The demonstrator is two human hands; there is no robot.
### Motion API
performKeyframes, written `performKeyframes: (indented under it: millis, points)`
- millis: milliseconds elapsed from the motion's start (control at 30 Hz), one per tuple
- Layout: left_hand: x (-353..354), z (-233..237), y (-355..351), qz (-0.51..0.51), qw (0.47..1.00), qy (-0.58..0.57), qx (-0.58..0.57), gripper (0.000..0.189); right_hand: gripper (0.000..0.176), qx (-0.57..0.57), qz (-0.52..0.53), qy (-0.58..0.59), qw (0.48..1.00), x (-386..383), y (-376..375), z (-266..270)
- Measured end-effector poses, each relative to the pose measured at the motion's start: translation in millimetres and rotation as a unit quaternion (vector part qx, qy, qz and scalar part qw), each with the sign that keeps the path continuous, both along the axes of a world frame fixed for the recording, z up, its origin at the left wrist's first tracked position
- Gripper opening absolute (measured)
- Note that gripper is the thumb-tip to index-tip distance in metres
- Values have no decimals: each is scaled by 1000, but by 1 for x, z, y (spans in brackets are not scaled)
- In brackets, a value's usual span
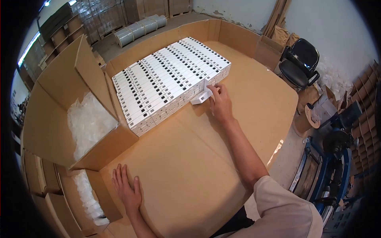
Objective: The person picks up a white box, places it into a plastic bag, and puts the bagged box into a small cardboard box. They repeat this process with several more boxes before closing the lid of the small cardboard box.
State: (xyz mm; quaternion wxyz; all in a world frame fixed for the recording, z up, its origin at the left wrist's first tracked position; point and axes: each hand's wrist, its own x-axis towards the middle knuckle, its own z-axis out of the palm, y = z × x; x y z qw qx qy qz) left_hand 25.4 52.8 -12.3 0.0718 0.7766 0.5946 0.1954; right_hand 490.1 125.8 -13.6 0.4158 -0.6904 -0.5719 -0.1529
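Observation:
Rows of white plastic socket units (168, 75) stand packed side by side in a block on the cardboard-covered table (190, 158). Small black and grey squares line their tops, and holes show along the front side. At the block's front edge my right hand (220, 101) pinches one white socket unit (201, 97), which sits slightly out from the others; the fingers partly cover it. My left hand (127, 188) lies flat on the cardboard near the left edge, fingers spread, holding nothing.
On the left, an open cardboard box (95, 146) holds clear plastic bags (89, 123); white plastic packaging (87, 196) lies in a lower box. A low cardboard wall (238, 35) borders the far side. Beyond stand a black chair (299, 63) and, right, a blue metal frame (329, 174).

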Motion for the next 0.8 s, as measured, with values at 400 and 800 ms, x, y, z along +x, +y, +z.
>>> performKeyframes:
  millis: [400,800]
  points:
    - [-8,-4,-4,-14,998,-39,40,51,28,-107,111,124,980,-78,-56,44]
    - [-17,-4,1,26,955,-296,6,24,26,-142,269,215,928,-227,-60,43]
